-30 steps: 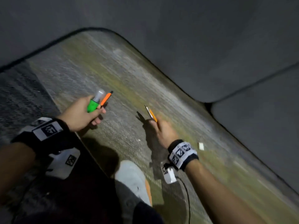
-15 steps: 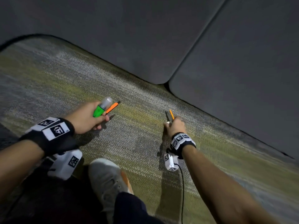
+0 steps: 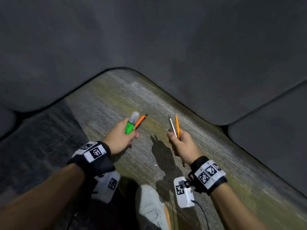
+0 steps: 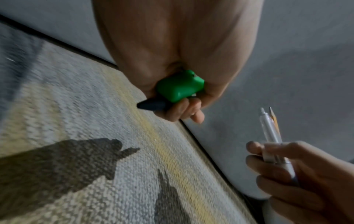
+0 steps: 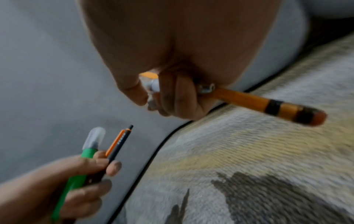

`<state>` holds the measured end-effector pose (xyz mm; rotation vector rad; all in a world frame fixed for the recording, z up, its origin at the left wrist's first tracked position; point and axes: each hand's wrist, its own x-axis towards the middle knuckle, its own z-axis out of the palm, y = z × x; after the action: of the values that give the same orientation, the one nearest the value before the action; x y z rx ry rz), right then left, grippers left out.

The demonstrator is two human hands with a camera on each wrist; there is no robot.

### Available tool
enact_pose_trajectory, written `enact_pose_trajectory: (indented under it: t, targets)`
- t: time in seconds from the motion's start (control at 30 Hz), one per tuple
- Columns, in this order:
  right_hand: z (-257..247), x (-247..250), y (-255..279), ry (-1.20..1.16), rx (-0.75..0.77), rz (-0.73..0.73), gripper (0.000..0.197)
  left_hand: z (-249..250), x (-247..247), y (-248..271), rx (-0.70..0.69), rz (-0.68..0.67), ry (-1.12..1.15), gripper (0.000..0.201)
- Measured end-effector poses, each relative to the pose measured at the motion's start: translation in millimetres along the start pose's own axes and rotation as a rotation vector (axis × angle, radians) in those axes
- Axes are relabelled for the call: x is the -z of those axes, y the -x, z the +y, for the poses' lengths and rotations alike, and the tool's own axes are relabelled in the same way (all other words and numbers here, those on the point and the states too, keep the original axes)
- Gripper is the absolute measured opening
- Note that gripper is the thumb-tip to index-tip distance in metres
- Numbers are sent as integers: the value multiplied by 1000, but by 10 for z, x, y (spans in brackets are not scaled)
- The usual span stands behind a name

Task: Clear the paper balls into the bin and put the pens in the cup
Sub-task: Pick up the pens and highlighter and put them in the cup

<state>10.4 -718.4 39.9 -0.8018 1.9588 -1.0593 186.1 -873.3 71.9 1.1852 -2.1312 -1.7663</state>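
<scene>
Two hands gripping: left hand (image 3: 118,141) highlighter (image 3: 131,124), pen (image 3: 140,121); right hand (image 3: 183,144) pencil (image 3: 177,125), probably clear pen (image 3: 172,126).

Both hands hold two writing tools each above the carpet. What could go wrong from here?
1. The left hand grips a thick green highlighter and a thin orange pen together; the thin one may slip out.
2. The right hand holds a clear pen and a pencil low, with most of their length sticking out; one could slide free.
3. No cup is in view, so anything dropped lands on the carpet.
</scene>
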Motion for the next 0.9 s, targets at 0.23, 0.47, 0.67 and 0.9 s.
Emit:
enact_pose_trajectory:
  t: [0.23, 0.47, 0.67, 0.9]
  targets:
    - [-1335, -138, 423, 254, 33, -334, 17, 436, 775, 1276, 160, 240, 218, 19]
    - [-2880, -335, 1460, 313, 129, -554, 15, 1411, 1294, 2930, 285, 405, 351, 14]
    - [-4130, -367, 2793, 193, 69, -699, 14, 2436, 1627, 4505, 258, 582, 404, 19]
    - [-5559, -87, 4230, 144, 284, -827, 4, 3618, 1822, 6245, 297, 846, 382, 46]
